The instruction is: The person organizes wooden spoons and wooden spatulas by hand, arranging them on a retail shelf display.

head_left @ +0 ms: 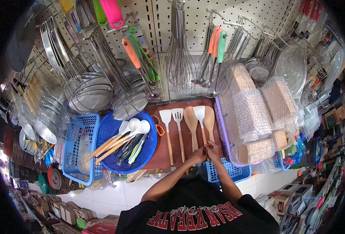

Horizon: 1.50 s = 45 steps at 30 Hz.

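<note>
On the brown board (pixel 155 154), several utensils lie side by side with heads pointing away from me. They are a white turner (pixel 165 116), a white slotted turner (pixel 177 114), a wooden spoon (pixel 191 120), another white turner (pixel 199 113) and a second wooden spoon (pixel 209 119) partly beneath it. My right hand (pixel 213 149) is closed around the lower handle of the right-hand white turner. Touching it, my left hand (pixel 198 155) has its fingers drawn together over the handle ends; what they grip is hidden.
Left of the board, a blue round basket (pixel 154 145) holds ladles and packed utensils, beside a blue rectangular basket (pixel 67 156). Bubble-wrapped boxes (pixel 252 113) fill a purple-edged bin (pixel 221 124) at right. Whisks (pixel 179 70) and strainers (pixel 90 95) hang from the pegboard (pixel 162 23).
</note>
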Motion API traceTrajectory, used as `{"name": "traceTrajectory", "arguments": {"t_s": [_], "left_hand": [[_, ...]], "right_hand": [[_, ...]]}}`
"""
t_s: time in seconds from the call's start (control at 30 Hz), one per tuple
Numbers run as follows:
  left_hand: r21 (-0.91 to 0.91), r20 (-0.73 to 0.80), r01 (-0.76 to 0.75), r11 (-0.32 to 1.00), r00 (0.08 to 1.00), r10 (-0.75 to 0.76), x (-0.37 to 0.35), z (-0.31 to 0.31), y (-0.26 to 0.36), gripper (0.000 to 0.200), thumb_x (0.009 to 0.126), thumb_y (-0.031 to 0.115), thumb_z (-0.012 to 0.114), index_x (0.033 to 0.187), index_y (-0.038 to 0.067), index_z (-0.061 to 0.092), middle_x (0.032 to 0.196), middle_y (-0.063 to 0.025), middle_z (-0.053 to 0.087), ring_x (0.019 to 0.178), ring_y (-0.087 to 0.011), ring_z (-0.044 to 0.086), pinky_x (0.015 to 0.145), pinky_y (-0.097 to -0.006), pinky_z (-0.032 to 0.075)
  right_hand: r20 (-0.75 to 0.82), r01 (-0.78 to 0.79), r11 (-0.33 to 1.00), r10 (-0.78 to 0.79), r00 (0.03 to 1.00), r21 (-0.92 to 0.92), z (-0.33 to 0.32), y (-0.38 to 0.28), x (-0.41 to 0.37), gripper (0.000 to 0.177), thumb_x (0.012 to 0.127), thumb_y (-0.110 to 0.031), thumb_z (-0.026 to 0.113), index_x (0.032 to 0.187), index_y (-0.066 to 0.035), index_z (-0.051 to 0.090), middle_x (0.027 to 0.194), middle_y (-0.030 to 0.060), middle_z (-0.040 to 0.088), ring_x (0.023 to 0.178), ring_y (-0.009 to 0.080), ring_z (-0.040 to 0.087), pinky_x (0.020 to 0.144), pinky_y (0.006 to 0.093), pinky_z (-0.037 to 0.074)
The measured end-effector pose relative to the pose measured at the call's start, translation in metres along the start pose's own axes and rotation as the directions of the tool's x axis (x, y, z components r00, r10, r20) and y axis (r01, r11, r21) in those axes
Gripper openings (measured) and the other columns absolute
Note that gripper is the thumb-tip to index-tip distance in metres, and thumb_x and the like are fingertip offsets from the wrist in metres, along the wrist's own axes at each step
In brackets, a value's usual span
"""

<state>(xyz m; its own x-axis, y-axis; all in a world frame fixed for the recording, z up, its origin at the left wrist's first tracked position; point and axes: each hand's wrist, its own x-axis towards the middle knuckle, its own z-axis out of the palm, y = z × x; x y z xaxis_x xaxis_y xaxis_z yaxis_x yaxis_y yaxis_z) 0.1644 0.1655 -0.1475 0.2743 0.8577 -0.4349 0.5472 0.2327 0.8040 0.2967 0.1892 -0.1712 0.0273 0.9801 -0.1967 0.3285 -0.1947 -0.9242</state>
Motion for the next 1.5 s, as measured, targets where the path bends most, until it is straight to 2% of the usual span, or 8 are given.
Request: {"name": "traceTrajectory", "arguments": {"t_s": [0.27,0.37,0.47,0.57,0.67,0.87,0.97,1.5], "left_hand": [[-0.001,-0.046,-0.088,0.996,0.995,0.088,0.006,-0.001,-0.001,0.044,0.086,0.031,0.058,0.111,-0.005,0.051,0.105,-0.0288,0.063,0.099,-0.0414,0.062,0.082,-0.0457,0.049],[-0.002,-0.026,-0.042,0.999,0.999,0.042,-0.002,-0.011,0.012,0.044,0.086,0.030,0.059,0.111,-0.005,0.051,0.106,-0.0279,0.063,0.099,-0.0408,0.062,0.082,-0.0450,0.049],[0.006,-0.018,-0.015,1.000,1.000,0.015,0.000,-0.012,0.014,0.044,0.085,0.029,0.060,0.112,-0.004,0.051,0.105,-0.0269,0.064,0.099,-0.0407,0.062,0.081,-0.0449,0.049],[0.027,0.010,-0.008,1.000,1.000,0.008,0.003,-0.013,0.011,0.045,0.086,0.029,0.059,0.115,-0.004,0.050,0.106,-0.0270,0.063,0.101,-0.0411,0.061,0.083,-0.0456,0.048],[-0.080,-0.070,-0.137,0.987,0.989,0.131,0.017,0.005,-0.017,0.044,0.086,0.027,0.057,0.117,-0.004,0.049,0.107,-0.0282,0.062,0.103,-0.0423,0.059,0.085,-0.0458,0.047],[-0.058,-0.017,-0.116,0.992,0.993,0.115,-0.007,-0.009,0.006,0.044,0.086,0.024,0.056,0.121,-0.002,0.049,0.111,-0.0295,0.060,0.106,-0.0432,0.057,0.088,-0.0455,0.046],[-0.043,-0.008,-0.079,0.996,0.997,0.079,-0.015,-0.015,0.016,0.044,0.086,0.024,0.056,0.122,-0.001,0.049,0.112,-0.0286,0.060,0.106,-0.0424,0.057,0.088,-0.0452,0.046],[-0.108,-0.045,-0.106,0.989,0.994,0.101,-0.007,-0.002,-0.004,0.046,0.086,0.025,0.057,0.123,0.000,0.050,0.111,-0.0267,0.062,0.104,-0.0400,0.060,0.087,-0.0440,0.048]], "right_hand": [[-0.015,-0.026,0.999,0.025,1.000,-0.023,0.005,0.022,0.019,0.034,0.083,-0.015,0.069,0.112,0.002,0.063,0.099,0.0167,0.069,0.093,0.0252,0.066,0.084,0.0335,0.050],[-0.012,0.043,0.982,-0.046,0.999,-0.182,-0.003,-0.021,0.006,0.034,0.083,-0.015,0.069,0.111,0.003,0.063,0.100,0.0168,0.069,0.094,0.0252,0.066,0.084,0.0330,0.050],[0.010,0.002,0.993,-0.001,1.000,-0.121,-0.001,-0.014,0.012,0.033,0.083,-0.014,0.069,0.111,0.002,0.064,0.100,0.0171,0.069,0.094,0.0257,0.066,0.084,0.0331,0.050],[0.025,0.072,0.981,-0.069,0.997,-0.182,-0.001,-0.007,0.017,0.032,0.083,-0.014,0.069,0.110,0.001,0.064,0.100,0.0178,0.069,0.095,0.0271,0.066,0.084,0.0338,0.050],[-0.014,0.077,0.957,-0.084,0.996,-0.281,0.000,-0.013,0.015,0.031,0.083,-0.014,0.068,0.110,0.000,0.064,0.100,0.0185,0.068,0.095,0.0293,0.066,0.083,0.0352,0.051],[-0.010,0.159,0.899,-0.179,0.984,-0.409,-0.008,-0.044,0.004,0.031,0.083,-0.014,0.066,0.110,0.001,0.064,0.099,0.0219,0.067,0.093,0.0364,0.064,0.084,0.0406,0.051],[0.019,0.115,0.835,-0.124,0.992,-0.538,-0.012,-0.062,-0.002,0.037,0.083,-0.023,0.066,0.117,-0.008,0.064,0.104,0.0167,0.068,0.095,0.0340,0.066,0.084,0.0408,0.051],[0.048,0.100,0.827,-0.088,0.995,-0.554,-0.010,-0.073,-0.003,0.037,0.082,-0.022,0.065,0.116,-0.005,0.064,0.098,0.0248,0.066,0.092,0.0380,0.065,0.084,0.0427,0.051]]}}
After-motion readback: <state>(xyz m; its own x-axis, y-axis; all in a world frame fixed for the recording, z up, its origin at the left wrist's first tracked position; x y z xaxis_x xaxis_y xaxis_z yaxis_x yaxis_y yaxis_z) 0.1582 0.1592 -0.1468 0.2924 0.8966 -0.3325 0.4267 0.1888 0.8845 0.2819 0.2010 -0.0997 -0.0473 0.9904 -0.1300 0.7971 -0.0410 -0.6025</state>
